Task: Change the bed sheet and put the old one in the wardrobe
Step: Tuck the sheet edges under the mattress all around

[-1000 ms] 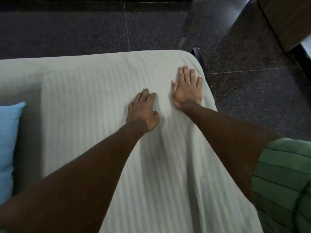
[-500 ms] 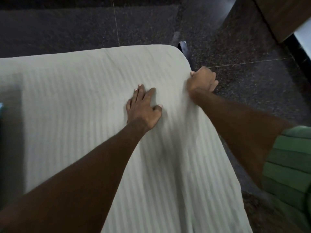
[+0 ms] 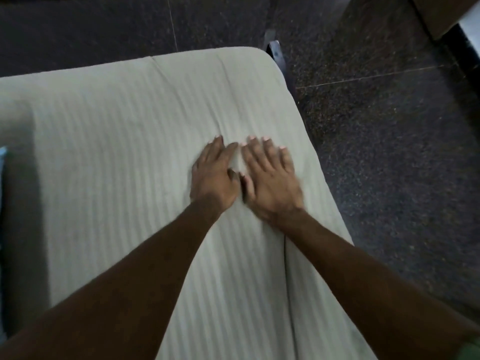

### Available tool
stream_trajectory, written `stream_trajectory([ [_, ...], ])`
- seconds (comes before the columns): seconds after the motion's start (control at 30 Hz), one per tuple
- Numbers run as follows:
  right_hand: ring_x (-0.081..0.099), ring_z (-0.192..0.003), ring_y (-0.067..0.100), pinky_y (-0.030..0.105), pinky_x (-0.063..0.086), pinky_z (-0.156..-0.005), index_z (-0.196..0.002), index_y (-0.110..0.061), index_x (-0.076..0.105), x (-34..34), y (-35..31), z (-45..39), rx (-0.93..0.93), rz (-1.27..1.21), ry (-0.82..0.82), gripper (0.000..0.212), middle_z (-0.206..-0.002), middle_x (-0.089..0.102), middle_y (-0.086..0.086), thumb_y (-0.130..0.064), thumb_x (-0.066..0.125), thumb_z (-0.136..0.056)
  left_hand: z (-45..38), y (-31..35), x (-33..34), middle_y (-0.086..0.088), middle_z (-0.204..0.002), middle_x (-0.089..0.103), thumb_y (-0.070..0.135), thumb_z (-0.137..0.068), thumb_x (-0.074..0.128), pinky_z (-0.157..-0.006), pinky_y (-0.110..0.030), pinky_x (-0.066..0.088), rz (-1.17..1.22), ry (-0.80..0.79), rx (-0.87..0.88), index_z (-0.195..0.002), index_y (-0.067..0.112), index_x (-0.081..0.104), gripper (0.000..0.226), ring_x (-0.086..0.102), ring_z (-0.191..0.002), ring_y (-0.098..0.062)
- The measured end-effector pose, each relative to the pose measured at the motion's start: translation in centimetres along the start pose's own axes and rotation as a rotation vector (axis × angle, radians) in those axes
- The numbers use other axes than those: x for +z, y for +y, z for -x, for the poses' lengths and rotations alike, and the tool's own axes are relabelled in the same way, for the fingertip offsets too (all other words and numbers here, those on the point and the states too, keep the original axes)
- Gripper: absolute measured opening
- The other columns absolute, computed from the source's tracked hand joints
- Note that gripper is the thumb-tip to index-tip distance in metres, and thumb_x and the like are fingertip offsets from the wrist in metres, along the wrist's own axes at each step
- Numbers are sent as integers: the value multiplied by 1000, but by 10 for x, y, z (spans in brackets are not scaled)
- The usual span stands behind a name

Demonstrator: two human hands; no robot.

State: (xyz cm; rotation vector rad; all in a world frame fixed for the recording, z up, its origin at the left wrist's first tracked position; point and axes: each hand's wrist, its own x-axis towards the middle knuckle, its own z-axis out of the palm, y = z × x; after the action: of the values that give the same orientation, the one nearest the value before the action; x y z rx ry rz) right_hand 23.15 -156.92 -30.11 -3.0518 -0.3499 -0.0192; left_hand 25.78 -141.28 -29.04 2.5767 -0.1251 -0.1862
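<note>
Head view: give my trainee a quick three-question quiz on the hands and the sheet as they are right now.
1. True or false: the right hand grips the bed's edge.
2. The left hand rests on: A) the striped sheet B) the dark floor C) a pillow.
3. Fill in: both hands lie ____, side by side.

Key: 1 false, it lies flat on the sheet; 2 A; 3 flat.

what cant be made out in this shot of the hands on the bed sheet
Head view only:
- The bed sheet under both palms: hidden by the left hand and right hand.
- Right hand's outline: motion-blurred.
- Whether the sheet is tucked at the far corner: hidden below the edge.
- The blue item: cut off by the left frame edge.
- The wardrobe and old sheet: not identifiable.
</note>
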Motion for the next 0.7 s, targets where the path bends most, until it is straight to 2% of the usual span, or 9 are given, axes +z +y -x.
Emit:
stream_trajectory([
  [0.1,10,-158,29,55,14,-126,-165,-28,14,-3,25,0,256,-64,14,63,-173,8,1,-43,29,-105,36,-1,12,-4,-173,7,36,-104,42,-126,-43,16,-171,6,29,-163,32,19,64,7,-159,-21],
  [0.2,28,-151,36,56,25,-121,-161,-13,28,-18,48,17,598,-207,173,66,-167,27,14,-37,41,-102,56,12,21,-2,-173,0,43,-105,40,-127,-44,12,-155,-31,16,-164,36,15,64,0,-159,-21],
  [0.27,27,-152,34,50,23,-124,-161,-11,28,-25,44,44,497,-217,229,66,-167,26,14,-37,44,-102,70,17,26,-1,-173,-3,47,-104,43,-127,-42,9,-116,-46,22,-163,39,15,66,-4,-159,-19],
  [0.33,12,-158,29,51,16,-127,-164,-20,18,-24,18,80,226,-188,86,65,-172,12,7,-42,38,-106,87,16,30,0,-173,-4,53,-102,42,-126,-41,8,-114,-27,47,-163,41,14,68,-4,-159,-18],
  [0.4,3,-160,25,54,13,-126,-165,-29,10,-16,10,108,81,-86,-26,63,-174,3,0,-45,31,-108,105,17,37,0,-173,-3,56,-101,41,-126,-40,7,-126,-7,46,-163,42,13,69,-3,-160,-18],
  [0.43,4,-160,25,55,14,-126,-165,-31,10,-13,17,109,112,-76,-22,62,-174,4,-2,-45,29,-108,110,19,40,0,-173,-2,55,-101,42,-126,-41,7,-126,-4,37,-163,42,12,70,-3,-160,-19],
  [0.5,20,-155,31,54,23,-122,-163,-30,19,-13,31,110,378,-128,-4,60,-171,18,3,-48,29,-107,128,27,46,1,-173,-2,52,-102,44,-127,-43,9,-109,-25,6,-163,41,13,69,-2,-159,-18],
  [0.6,49,-121,35,50,40,-98,-134,-15,51,-12,38,125,643,-211,149,53,-132,52,13,-56,41,-103,144,30,46,2,-173,0,51,-101,47,-127,-46,11,-109,-37,-25,-163,41,15,70,-2,-159,-18],
  [0.7,54,-101,32,45,41,-86,-100,-16,54,-15,36,158,736,-210,219,39,-105,57,9,-54,47,-102,159,42,52,3,-173,-1,55,-98,49,-127,-47,11,-63,-43,-29,-162,43,16,73,-4,-159,-18],
])
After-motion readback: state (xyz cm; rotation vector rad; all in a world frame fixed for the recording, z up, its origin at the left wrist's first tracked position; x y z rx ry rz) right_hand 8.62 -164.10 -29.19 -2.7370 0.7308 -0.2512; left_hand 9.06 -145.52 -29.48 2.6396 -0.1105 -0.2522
